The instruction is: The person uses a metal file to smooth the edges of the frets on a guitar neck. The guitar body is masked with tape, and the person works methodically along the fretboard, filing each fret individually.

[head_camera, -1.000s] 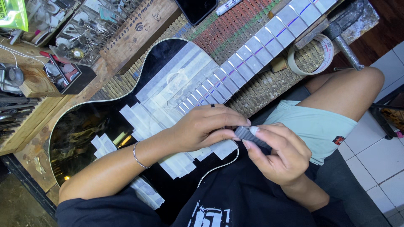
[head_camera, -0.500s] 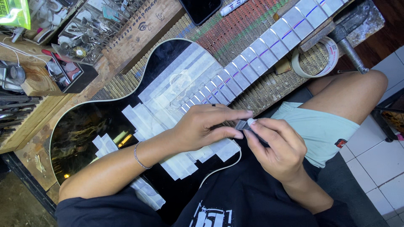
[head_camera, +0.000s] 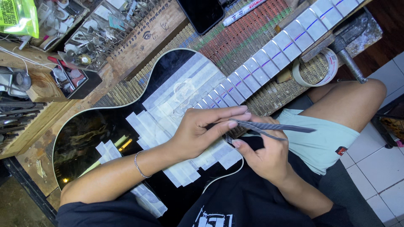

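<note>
Head view: the left hand (head_camera: 202, 130) is pinching one end of a flat grey metal file (head_camera: 273, 126), fingers closed on it. The right hand (head_camera: 263, 153) is gripping the file from below. The file is lying level over the black electric guitar (head_camera: 92, 130), whose masked neck (head_camera: 273, 50) is crossing the bench (head_camera: 139, 46) near a masking-tape roll (head_camera: 315, 67).
</note>
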